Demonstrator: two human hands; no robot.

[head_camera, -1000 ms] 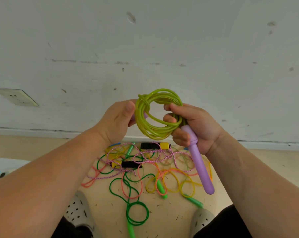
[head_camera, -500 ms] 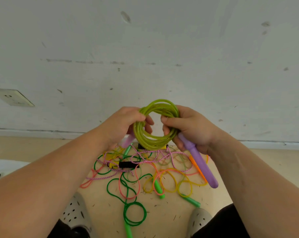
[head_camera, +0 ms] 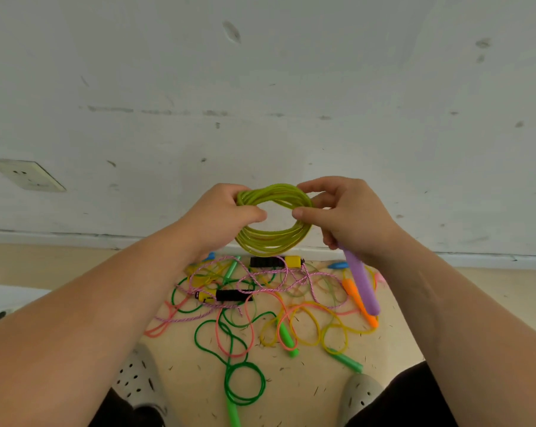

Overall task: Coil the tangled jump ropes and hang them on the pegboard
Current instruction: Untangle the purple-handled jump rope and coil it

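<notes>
- Head view: the left hand (head_camera: pixel 226 215) grasps the left side of the yellow-green coil (head_camera: pixel 273 243), its fingers curled round the bundled loops.
- The right hand (head_camera: pixel 347 217) pinches the coil's right side between thumb and forefinger. Its lower fingers clasp the top of the purple handle (head_camera: pixel 363 288), which hangs downward.
- The coil is held in the air in front of the wall, above the tangle of other ropes (head_camera: pixel 260 306) on the floor.
- To finish this step well, I judge one hand should clamp all the loops together so none springs loose. The loops should be even in size and bound before looking for a peg.
- The pegboard is nowhere in view.
- The coil's second handle cannot be seen, and whether the loops are already tied I cannot tell.
- In the tangle, which handle belongs to which rope is hard to make out.
</notes>
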